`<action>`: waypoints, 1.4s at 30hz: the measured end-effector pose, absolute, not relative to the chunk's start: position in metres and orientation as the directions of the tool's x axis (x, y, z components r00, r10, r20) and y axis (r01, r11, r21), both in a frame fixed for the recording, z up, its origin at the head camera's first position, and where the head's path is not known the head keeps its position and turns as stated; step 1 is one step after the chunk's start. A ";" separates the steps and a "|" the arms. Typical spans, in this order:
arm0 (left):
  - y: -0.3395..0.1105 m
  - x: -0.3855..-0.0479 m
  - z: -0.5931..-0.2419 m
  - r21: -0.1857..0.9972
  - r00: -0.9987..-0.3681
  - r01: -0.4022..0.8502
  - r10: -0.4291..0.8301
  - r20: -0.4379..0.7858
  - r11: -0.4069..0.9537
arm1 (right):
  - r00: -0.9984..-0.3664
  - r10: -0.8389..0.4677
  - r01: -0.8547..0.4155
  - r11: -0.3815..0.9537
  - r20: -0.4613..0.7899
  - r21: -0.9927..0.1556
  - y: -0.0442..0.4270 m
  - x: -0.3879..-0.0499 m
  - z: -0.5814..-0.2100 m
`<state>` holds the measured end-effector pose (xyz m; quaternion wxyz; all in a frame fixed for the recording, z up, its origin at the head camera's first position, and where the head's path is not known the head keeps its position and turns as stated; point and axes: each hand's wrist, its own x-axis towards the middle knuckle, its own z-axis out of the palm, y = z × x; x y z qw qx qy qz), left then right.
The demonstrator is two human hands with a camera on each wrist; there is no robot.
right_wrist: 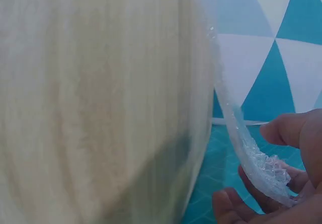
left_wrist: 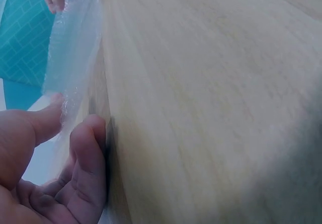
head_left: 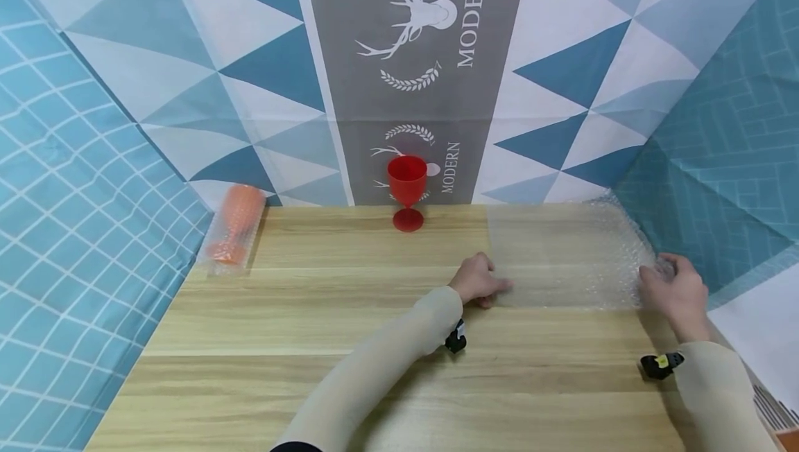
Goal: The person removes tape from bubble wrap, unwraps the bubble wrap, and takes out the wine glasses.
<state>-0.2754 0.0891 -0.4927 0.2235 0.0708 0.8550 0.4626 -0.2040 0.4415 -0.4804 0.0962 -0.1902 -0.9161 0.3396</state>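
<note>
A clear sheet of bubble wrap (head_left: 549, 258) lies along the back right of the wooden table, its right end curling up. At its left edge, my left hand (head_left: 479, 282) has the thumb on the wrap and the other fingers curled low by the tabletop. In the left wrist view the wrap (left_wrist: 75, 48) runs between thumb and fingers. My right hand (head_left: 677, 296) holds the bunched right end; the right wrist view shows the wrap (right_wrist: 251, 158) between thumb and curled fingers. A red goblet (head_left: 408, 185) stands upright at the back middle.
An orange goblet (head_left: 240, 220) wrapped in bubble wrap lies at the back left corner. Patterned cloth walls (head_left: 250, 71) close off the back and both sides of the wooden table (head_left: 281, 341). White material (head_left: 764, 341) hangs beyond the right edge.
</note>
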 end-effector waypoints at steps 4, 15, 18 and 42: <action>0.090 -0.276 -0.493 0.820 -0.890 -0.086 0.326 -0.319 0.566 | -0.894 0.403 0.186 0.729 0.194 -0.659 0.434 -0.204 -0.475; 0.071 -0.261 -0.489 0.853 -0.896 0.002 0.379 -0.230 0.522 | -0.828 0.294 -0.044 0.815 0.478 -0.577 0.406 -0.202 -0.460; 0.060 -0.255 -0.486 0.832 -0.911 0.082 0.379 -0.160 0.548 | -0.837 0.242 -0.079 0.833 0.490 -0.547 0.395 -0.200 -0.458; -0.085 -0.213 -0.476 0.516 -0.946 0.313 0.309 0.096 0.798 | -0.966 -0.059 -0.195 0.804 0.251 -0.561 0.292 -0.172 -0.474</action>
